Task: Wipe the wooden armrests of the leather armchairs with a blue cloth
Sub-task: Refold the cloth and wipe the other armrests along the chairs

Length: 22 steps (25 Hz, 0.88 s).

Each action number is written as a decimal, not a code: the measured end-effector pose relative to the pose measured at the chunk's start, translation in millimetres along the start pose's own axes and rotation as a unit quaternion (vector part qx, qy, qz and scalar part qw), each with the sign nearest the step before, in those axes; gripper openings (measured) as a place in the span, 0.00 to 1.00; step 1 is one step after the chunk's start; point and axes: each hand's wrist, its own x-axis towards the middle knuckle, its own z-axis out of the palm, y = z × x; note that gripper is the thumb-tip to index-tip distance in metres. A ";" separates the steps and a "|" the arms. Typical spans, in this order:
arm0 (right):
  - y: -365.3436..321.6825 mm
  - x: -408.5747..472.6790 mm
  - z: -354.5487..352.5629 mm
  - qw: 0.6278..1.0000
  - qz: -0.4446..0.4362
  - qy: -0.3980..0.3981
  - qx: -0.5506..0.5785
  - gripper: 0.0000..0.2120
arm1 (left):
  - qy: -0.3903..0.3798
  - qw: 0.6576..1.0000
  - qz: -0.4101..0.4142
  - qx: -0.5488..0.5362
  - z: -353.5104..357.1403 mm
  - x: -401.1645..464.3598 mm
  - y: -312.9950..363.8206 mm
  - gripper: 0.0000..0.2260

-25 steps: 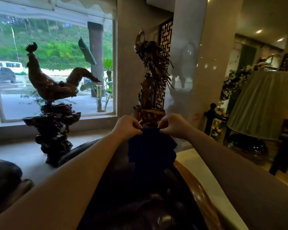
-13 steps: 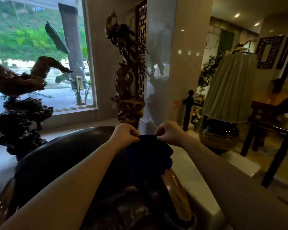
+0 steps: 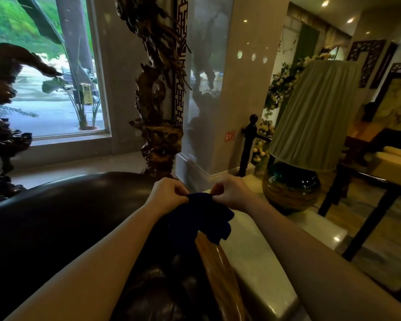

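Note:
A dark blue cloth (image 3: 199, 218) hangs between my two hands over the near end of a dark leather armchair (image 3: 63, 212). My left hand (image 3: 169, 193) pinches the cloth's top left edge and my right hand (image 3: 229, 191) pinches its top right edge. The cloth's lower part drapes onto the glossy wooden armrest (image 3: 220, 272), which curves toward me along the chair's right side. Both forearms reach forward from the bottom of the view.
A tall carved wood sculpture (image 3: 158, 93) stands just behind the chair, with a second dark carving (image 3: 0, 117) at left before the window. A pale stone ledge (image 3: 262, 269) runs right of the armrest. A lamp with a pleated shade (image 3: 310, 126) and a dark table (image 3: 375, 198) stand at right.
The view has swung to the right, bringing the lamp and table further in. Both hands keep hold of the cloth, which now hangs lower over the armrest.

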 end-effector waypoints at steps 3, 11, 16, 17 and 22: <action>19.7 15.0 4.8 1.000 -0.004 -0.016 0.003 0.04 | 0.006 1.000 -0.013 0.018 14.6 17.6 -4.7 0.04; 106.4 61.0 19.2 0.995 -0.040 -0.081 0.040 0.04 | 0.038 0.994 -0.103 0.016 80.7 67.4 -9.4 0.04; 195.0 98.4 41.4 0.983 -0.102 -0.147 0.045 0.05 | 0.082 0.978 -0.194 0.004 163.0 103.0 -16.0 0.07; 213.6 105.6 47.0 0.980 -0.112 -0.159 0.045 0.05 | 0.094 0.973 -0.208 0.004 182.1 109.8 -17.8 0.07; 278.8 127.6 87.7 0.967 -0.120 -0.211 0.073 0.05 | 0.128 0.954 -0.271 -0.013 249.1 127.5 -36.6 0.06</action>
